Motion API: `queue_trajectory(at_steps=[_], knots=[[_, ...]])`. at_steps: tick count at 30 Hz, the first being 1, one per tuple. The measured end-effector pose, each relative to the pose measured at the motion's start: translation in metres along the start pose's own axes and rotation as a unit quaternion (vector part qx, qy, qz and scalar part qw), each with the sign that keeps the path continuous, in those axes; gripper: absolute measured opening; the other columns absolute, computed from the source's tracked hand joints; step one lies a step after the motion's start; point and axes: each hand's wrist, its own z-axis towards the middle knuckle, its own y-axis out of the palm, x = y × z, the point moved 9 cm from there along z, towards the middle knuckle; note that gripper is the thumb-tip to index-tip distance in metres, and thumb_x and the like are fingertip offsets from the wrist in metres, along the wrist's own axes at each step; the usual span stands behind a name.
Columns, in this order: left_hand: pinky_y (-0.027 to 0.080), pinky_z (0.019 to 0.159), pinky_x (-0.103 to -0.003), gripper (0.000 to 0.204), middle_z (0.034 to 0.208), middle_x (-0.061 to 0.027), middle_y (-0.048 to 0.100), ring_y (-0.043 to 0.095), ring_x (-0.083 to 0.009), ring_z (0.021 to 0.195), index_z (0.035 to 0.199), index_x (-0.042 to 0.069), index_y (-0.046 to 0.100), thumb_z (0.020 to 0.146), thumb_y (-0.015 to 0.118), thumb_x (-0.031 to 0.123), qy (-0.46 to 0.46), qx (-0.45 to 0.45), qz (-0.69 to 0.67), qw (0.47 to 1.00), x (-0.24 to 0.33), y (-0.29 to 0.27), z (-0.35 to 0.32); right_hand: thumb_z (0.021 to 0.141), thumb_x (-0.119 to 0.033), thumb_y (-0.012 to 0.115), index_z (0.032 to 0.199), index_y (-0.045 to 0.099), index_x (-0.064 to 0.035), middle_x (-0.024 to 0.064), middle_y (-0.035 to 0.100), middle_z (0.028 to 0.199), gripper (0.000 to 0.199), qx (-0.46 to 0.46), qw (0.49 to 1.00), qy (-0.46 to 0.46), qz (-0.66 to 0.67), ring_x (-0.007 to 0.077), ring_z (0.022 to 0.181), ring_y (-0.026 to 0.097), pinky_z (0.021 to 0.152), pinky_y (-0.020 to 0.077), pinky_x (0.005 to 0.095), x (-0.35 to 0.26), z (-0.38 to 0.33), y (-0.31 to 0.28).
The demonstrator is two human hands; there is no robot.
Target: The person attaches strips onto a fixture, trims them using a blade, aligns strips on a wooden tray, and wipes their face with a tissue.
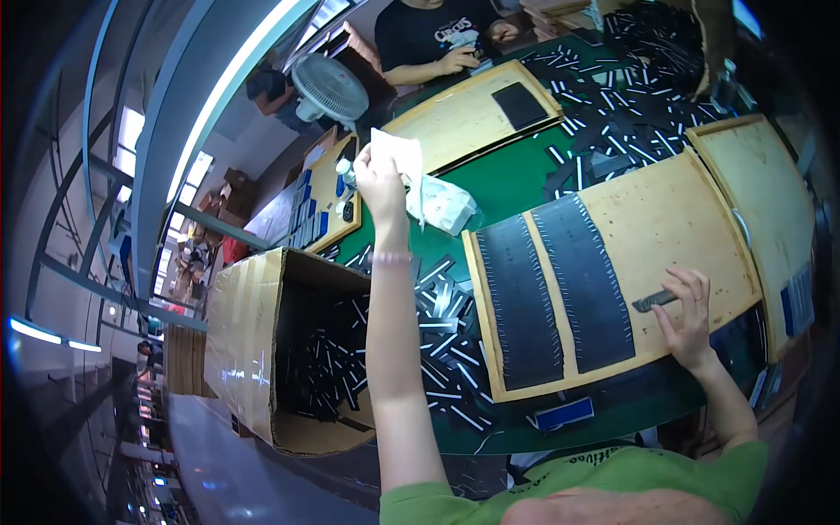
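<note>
While the left hand (378,175) pinches a crumpled white tissue (395,153), the right hand (687,311) grips a thin dark strip (654,301).

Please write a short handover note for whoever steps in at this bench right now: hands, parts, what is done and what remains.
Left hand: raised over the green table, pinching a white tissue pulled from a white pack.
Right hand: grip on one dark strip, resting on the wooden board.
Done: two full columns of dark strips lined up on the board's left half.
Left: the board's right half is bare; loose strips lie between the board and the open cardboard box, which holds more.
</note>
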Motion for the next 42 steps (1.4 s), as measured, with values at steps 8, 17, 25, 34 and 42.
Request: queue_trajectory(at_steps=[8, 17, 25, 34, 42], knots=[[0.044, 0.099, -0.032, 0.049, 0.128, -0.0157, 0.053, 0.056, -0.0196, 0.112, 0.136, -0.006, 0.041, 0.091, 0.057, 0.008, -0.165, -0.256, -0.269, 0.914, 0.123, 0.05, -0.224, 0.066, -0.052, 0.081, 0.146, 0.019, 0.0004, 0.0162, 0.035, 0.144, 0.114, -0.074, 0.804, 0.144, 0.572, 0.0286, 0.133, 0.037, 0.104, 0.0346, 0.0403, -0.044, 0.036, 0.028], [0.048, 0.095, -0.034, 0.051, 0.123, -0.015, 0.056, 0.057, -0.0207, 0.112, 0.135, -0.007, 0.041, 0.089, 0.058, 0.008, -0.155, -0.249, -0.278, 0.915, 0.133, 0.021, -0.291, 0.089, -0.025, 0.066, 0.131, 0.041, -0.0019, 0.0105, 0.058, 0.114, 0.055, -0.131, 0.575, 0.182, 0.787, 0.0162, 0.107, 0.057, 0.088, 0.0494, 0.0312, -0.108, 0.018, -0.002], [0.044, 0.095, -0.031, 0.056, 0.118, -0.0158, 0.06, 0.058, -0.02, 0.108, 0.128, -0.011, 0.047, 0.081, 0.067, 0.01, -0.119, -0.283, -0.25, 0.918, 0.172, 0.008, -0.323, 0.079, -0.013, 0.075, 0.136, 0.039, -0.0047, 0.0064, 0.058, 0.114, 0.068, -0.144, 0.67, 0.051, 0.727, 0.016, 0.111, 0.055, 0.097, 0.0439, 0.0321, -0.139, 0.01, -0.058], [0.049, 0.09, -0.037, 0.071, 0.106, -0.021, 0.063, 0.063, -0.0269, 0.098, 0.132, -0.007, 0.042, 0.07, 0.07, 0.017, -0.186, -0.107, -0.421, 0.881, 0.169, -0.008, -0.353, 0.073, -0.014, 0.079, 0.094, 0.07, -0.0069, 0.0128, 0.052, 0.118, 0.024, -0.032, 0.864, -0.185, 0.467, 0.0259, 0.108, 0.047, 0.091, 0.0393, 0.0403, -0.172, -0.008, -0.119], [0.025, 0.111, -0.051, 0.076, 0.146, -0.0259, 0.032, 0.036, -0.0392, 0.134, 0.143, 0.006, 0.03, 0.075, 0.064, 0.004, -0.027, -0.282, -0.25, 0.926, 0.187, 0.04, -0.353, 0.077, -0.021, 0.076, 0.084, 0.065, -0.012, 0.0287, 0.044, 0.136, 0.016, 0.192, 0.883, -0.23, 0.361, 0.0418, 0.132, 0.036, 0.104, 0.0331, 0.0488, -0.153, -0.037, -0.155]])
